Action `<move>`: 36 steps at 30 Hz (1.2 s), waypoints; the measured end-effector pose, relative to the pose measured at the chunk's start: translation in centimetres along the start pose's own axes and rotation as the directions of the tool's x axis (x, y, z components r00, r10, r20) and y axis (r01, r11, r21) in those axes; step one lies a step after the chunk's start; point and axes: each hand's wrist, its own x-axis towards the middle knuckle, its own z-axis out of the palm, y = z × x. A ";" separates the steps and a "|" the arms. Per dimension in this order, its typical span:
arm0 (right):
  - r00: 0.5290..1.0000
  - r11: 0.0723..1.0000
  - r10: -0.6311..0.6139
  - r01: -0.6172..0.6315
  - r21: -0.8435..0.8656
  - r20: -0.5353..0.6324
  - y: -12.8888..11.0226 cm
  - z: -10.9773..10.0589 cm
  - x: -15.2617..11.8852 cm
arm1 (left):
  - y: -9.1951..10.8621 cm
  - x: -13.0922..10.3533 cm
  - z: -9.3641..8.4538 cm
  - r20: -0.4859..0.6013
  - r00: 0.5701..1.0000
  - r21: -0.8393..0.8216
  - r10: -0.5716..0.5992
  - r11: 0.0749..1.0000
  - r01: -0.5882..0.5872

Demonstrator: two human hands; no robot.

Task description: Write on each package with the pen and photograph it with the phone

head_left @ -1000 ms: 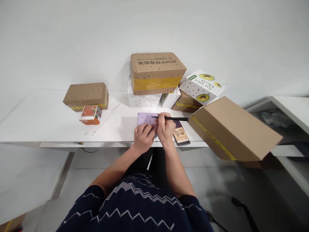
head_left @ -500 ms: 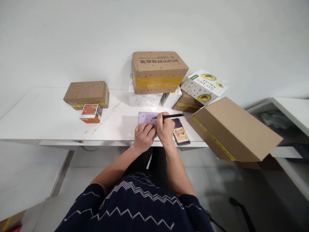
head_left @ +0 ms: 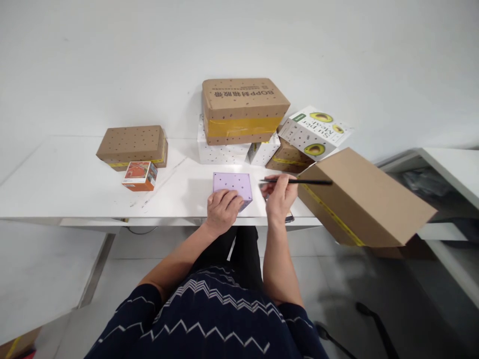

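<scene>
A small purple box (head_left: 235, 183) with dark marks on its top stands near the table's front edge. My left hand (head_left: 223, 210) rests on its near left part, fingers bent over the top and front. To the right of the box, my right hand (head_left: 279, 197) holds a black pen (head_left: 312, 182) between thumb and fingers, its tip pointing left and apart from the box. Beneath my right hand lies a phone (head_left: 289, 217), mostly hidden, with a corner showing.
Behind stands a brown carton (head_left: 245, 107) on white boxes (head_left: 223, 153). An avocado box (head_left: 316, 132) and a large tilted carton (head_left: 370, 199) are at right. At left, an orange box (head_left: 139, 176) stands before a marked brown box (head_left: 130, 143).
My right hand has moved right with the pen, off the purple box and over the phone. The top of the purple box is now more exposed. My left hand has barely moved.
</scene>
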 end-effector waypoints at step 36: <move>0.934 0.811 0.356 -0.292 -0.507 0.032 7.6 -7.8 -0.7 | -0.2 0.1 0.3 -0.161 0.975 0.123 0.151 0.984 -0.132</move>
